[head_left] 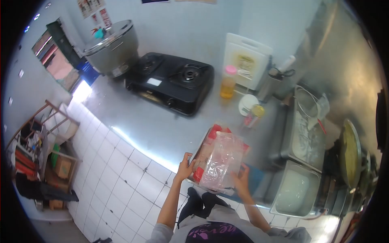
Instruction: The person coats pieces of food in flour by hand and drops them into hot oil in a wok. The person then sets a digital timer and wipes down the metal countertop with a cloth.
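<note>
In front of me, at the counter's front edge, a shallow tray (198,154) holds red pieces (198,174) and a brownish flat layer. A clear, shiny plastic pack (222,160) with pale pink contents lies over them, tilted across the tray. My left hand (185,167) grips the tray's left rim, thumb on the upper side. On the right, my right hand (242,181) is closed at the pack's lower right edge; its fingertips are slightly blurred. What lies beneath the pack is mostly hidden.
A black two-burner stove (174,77) and large metal pot (113,48) stand at the back left. Behind the tray are a pink-lidded bottle (228,83), a small kitchen scale (248,104) and a yellow-lidded jar (254,115). Metal basins (298,188) line the right.
</note>
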The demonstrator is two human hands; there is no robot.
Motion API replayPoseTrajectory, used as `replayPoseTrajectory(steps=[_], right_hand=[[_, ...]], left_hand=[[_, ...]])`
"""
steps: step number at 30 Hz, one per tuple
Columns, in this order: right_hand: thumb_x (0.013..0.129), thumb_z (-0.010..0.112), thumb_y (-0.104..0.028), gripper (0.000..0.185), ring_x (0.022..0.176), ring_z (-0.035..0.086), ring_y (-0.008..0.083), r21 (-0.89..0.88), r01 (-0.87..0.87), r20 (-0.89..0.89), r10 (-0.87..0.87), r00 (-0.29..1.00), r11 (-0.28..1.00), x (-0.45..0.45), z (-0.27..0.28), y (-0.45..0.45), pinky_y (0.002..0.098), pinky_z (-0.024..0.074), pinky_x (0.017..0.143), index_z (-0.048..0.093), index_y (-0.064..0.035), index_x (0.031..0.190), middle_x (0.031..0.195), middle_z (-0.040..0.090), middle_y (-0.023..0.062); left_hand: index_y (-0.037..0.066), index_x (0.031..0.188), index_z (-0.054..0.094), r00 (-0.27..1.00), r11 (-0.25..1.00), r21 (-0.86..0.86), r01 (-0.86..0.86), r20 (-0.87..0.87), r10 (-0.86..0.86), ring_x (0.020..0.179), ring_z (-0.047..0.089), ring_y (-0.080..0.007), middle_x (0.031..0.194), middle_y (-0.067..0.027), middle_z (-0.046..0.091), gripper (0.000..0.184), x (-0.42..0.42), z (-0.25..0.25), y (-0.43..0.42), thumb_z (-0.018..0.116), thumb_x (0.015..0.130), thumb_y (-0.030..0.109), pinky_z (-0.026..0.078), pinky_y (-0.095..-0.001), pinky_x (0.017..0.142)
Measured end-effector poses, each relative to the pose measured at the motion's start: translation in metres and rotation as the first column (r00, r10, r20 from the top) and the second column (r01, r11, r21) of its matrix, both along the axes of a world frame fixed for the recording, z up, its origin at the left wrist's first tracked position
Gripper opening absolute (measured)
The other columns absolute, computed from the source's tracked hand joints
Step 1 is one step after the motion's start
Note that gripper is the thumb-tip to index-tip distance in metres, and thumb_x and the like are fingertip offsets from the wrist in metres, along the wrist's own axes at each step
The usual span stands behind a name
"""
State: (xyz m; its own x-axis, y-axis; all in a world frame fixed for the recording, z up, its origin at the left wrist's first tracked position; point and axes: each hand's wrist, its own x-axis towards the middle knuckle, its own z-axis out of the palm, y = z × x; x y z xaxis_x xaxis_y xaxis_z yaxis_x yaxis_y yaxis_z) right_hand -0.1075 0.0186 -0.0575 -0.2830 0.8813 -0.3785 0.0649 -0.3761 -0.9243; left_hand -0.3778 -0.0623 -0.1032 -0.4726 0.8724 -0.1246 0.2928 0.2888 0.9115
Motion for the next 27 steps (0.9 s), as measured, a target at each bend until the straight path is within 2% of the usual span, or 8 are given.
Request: replayPoseTrajectory(steps=[5,7,9,11,13,16,23,27], right_hand=[[0.086,0.071,-0.017,0.075,0.105,0.057,0.021,0.407,-0.151,0.053,0.141,0.989,0.901,-0.084,0.033,-0.016,0.0337,0.047,0.089,0.022,-0.0062,0.143,0.125,0.05,0.0175],[0.087,0.068,-0.017,0.069,0.115,0.053,0.0275,0.259,-0.134,0.052,0.125,0.991,0.957,-0.104,0.057,-0.024,0.0373,0.0392,0.1,0.028,-0.006,0.142,0.128,0.05,0.0185],[0.087,0.066,-0.02,0.061,0.12,0.048,0.0346,0.603,-0.255,0.433,-0.042,0.9,0.756,-0.108,0.028,-0.029,0.0416,0.0328,0.106,0.037,-0.0063,0.139,0.133,0.048,0.0189],[0.088,0.064,-0.032,0.058,0.134,0.033,0.0417,0.612,-0.206,0.491,-0.163,0.856,0.763,-0.092,-0.003,-0.045,0.0536,0.0211,0.111,0.044,-0.0065,0.136,0.146,0.037,0.0189],[0.087,0.059,-0.047,0.066,0.143,0.014,0.0425,0.474,-0.499,0.861,-0.264,0.435,0.726,-0.08,-0.018,-0.063,0.0656,0.0093,0.109,0.043,-0.0088,0.138,0.156,0.021,0.0145],[0.087,0.052,-0.058,0.072,0.145,-0.001,0.042,0.376,-0.618,0.917,-0.181,0.355,0.69,-0.087,-0.034,-0.064,0.0716,-0.0005,0.106,0.04,-0.0154,0.143,0.16,0.011,0.0069],[0.087,0.047,-0.064,0.072,0.145,0.002,0.0413,0.475,-0.546,0.87,-0.277,0.408,0.69,-0.195,-0.055,0.025,0.0697,-0.0027,0.108,0.036,-0.0258,0.147,0.16,0.012,0.0036],[0.086,0.046,-0.064,0.072,0.145,0.002,0.0409,0.506,-0.486,0.85,-0.317,0.42,0.713,-0.202,-0.056,0.08,0.069,-0.0043,0.108,0.034,-0.0276,0.147,0.16,0.012,0.0031]], left_hand=[[0.008,0.121,0.041,0.946,0.954,0.087,-0.285,0.188,0.265,0.068,0.054,-0.0097,0.078,-0.0051,0.056,0.031,-0.036,-0.023,-0.073,0.054,0.099,0.026,0.043,-0.0276,0.055],[0.007,0.123,0.039,0.824,0.909,0.041,-0.415,0.44,0.357,0.077,0.054,-0.0102,0.089,-0.0085,0.057,0.033,-0.054,0.006,-0.098,0.051,0.1,0.028,0.045,-0.0254,0.062],[0.007,0.124,0.038,0.846,0.877,0.103,-0.469,0.337,0.413,0.078,0.055,-0.0114,0.092,-0.0111,0.058,0.033,-0.08,0.023,-0.123,0.049,0.101,0.028,0.047,-0.0255,0.063],[0.007,0.125,0.037,0.842,0.884,0.055,-0.463,0.339,0.42,0.077,0.054,-0.0122,0.097,-0.0125,0.057,0.034,-0.121,0.016,-0.159,0.049,0.101,0.028,0.046,-0.025,0.063],[0.008,0.126,0.036,0.833,0.853,0.074,-0.517,0.271,0.482,0.078,0.054,-0.0134,0.097,-0.0118,0.056,0.035,-0.155,0.029,-0.188,0.049,0.101,0.028,0.047,-0.0263,0.063],[0.009,0.126,0.037,0.834,0.847,-0.012,-0.531,0.172,0.525,0.087,0.052,-0.0168,0.103,-0.0116,0.053,0.032,-0.21,0.038,-0.238,0.047,0.102,0.028,0.047,-0.03,0.072],[0.01,0.127,0.037,0.841,0.833,0.124,-0.539,0.121,0.527,0.101,0.05,-0.021,0.116,-0.0139,0.049,0.037,-0.237,0.065,-0.254,0.047,0.102,0.034,0.046,-0.0338,0.083],[0.011,0.131,0.034,0.796,0.809,0.133,-0.572,0.325,0.51,0.109,0.051,-0.0241,0.125,-0.0148,0.047,0.046,-0.225,0.051,-0.234,0.055,0.098,0.035,0.047,-0.0371,0.088]])
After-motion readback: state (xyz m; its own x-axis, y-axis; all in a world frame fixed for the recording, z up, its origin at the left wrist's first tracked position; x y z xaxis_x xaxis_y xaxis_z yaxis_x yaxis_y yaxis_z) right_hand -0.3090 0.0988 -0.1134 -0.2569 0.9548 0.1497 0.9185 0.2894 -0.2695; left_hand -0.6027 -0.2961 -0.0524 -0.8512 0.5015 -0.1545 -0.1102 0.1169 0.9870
